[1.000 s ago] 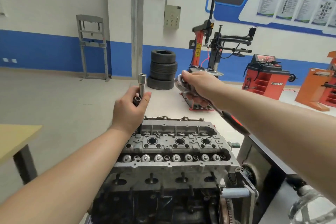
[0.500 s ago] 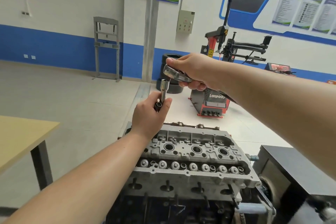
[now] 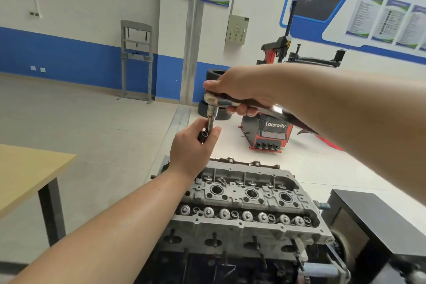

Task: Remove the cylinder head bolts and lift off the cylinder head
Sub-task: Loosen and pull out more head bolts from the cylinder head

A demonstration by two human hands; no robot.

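- Fitting tool together above the engine: right hand (image 3: 239,92) wrapped round the head end of a polished chrome ratchet wrench (image 3: 221,100), handle running back under the forearm.
- Left hand (image 3: 192,145) pinching a slim chrome socket extension (image 3: 211,120) between thumb and fingers, its top at the ratchet drive; a small dark socket-like piece (image 3: 204,134) also sits in that hand, exact kind unclear.
- Grey cast-aluminium cylinder head (image 3: 242,205) sits below both hands, on top of the dark engine block (image 3: 207,265), valve gear and three round plug wells exposed.
- Handling judgement: head looks rigid and heavy, sharp-edged, likely oily. Best lifted with both hands at opposite ends, straight up, once bolts are out. Mating face probably marks easily.
- Bolts not yet touched, as far as can be seen.
- Engine rides on a stand, not a table; a pale wooden table (image 3: 27,173) stands well apart at left.
- Room: workshop, light tiled floor (image 3: 92,122), blue-banded wall, stacked black tyres (image 3: 214,113), red wheel machine (image 3: 272,131).
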